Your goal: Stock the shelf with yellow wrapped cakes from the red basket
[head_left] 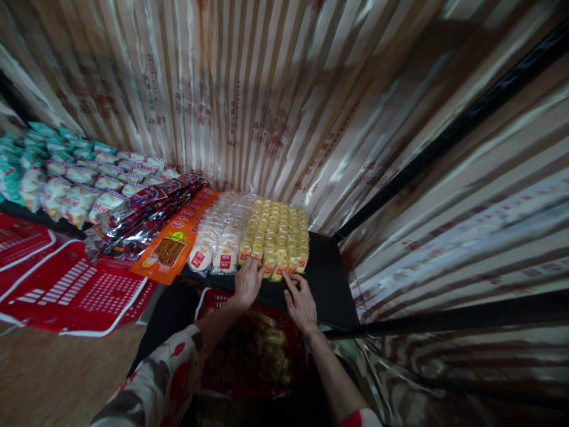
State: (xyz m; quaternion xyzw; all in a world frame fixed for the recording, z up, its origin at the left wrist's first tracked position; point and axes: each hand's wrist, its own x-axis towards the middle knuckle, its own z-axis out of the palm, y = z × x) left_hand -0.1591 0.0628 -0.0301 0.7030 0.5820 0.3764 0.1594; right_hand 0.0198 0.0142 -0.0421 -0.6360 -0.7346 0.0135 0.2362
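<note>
Rows of small yellow wrapped snack packs [274, 228] lie on the black shelf, with red and orange labels on the front ones. My left hand [249, 281] rests its fingertips at the front left of these rows. At their front edge on the right, my right hand [301, 301] touches a pack with an outstretched index finger, its other fingers partly bent. Neither hand has a pack lifted. Below my forearms sits a red basket [299, 338] with more yellow-wrapped packs [271, 344] inside, dim and partly hidden by my left arm.
Left of the yellow rows lie clear packs of round white crackers [226, 258], orange snack bags [166, 252], dark red packets [153, 216] and white-and-teal bags [80, 198]. Red baskets [80, 296] stand at left. Striped plastic sheeting [249, 89] and a dark metal bar [444, 136] border the black shelf [329, 279].
</note>
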